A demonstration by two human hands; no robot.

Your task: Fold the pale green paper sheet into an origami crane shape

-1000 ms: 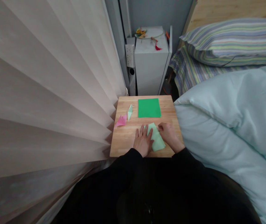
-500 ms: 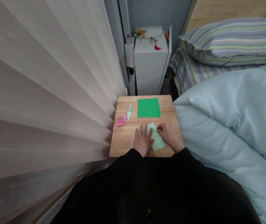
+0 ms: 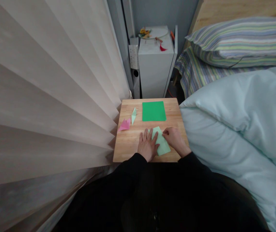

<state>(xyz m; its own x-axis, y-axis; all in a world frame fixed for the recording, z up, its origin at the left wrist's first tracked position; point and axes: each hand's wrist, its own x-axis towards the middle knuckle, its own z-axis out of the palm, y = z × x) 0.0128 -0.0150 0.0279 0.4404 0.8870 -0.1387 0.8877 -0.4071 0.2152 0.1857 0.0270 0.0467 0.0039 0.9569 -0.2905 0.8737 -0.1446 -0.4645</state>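
Paper (image 3: 162,145): the left part is hidden under the left hand (image 3: 147,146), the right corner under the right hand (image 3: 175,139), and its creases are too faint to trace. Whether the right fingers pinch the sheet or only press it cannot be told. Table (image 3: 128,145): the near edge is partly covered by the sleeves (image 3: 130,167). Pink fold (image 3: 124,125) and pale fold (image 3: 134,116): too small to tell their forms. Bits (image 3: 145,32) on the cabinet (image 3: 155,71): too small to identify. Pillow (image 3: 239,42) and duvet (image 3: 237,129): cut off by the right edge. Curtain (image 3: 43,96): cut off at left, blurred at lower left.
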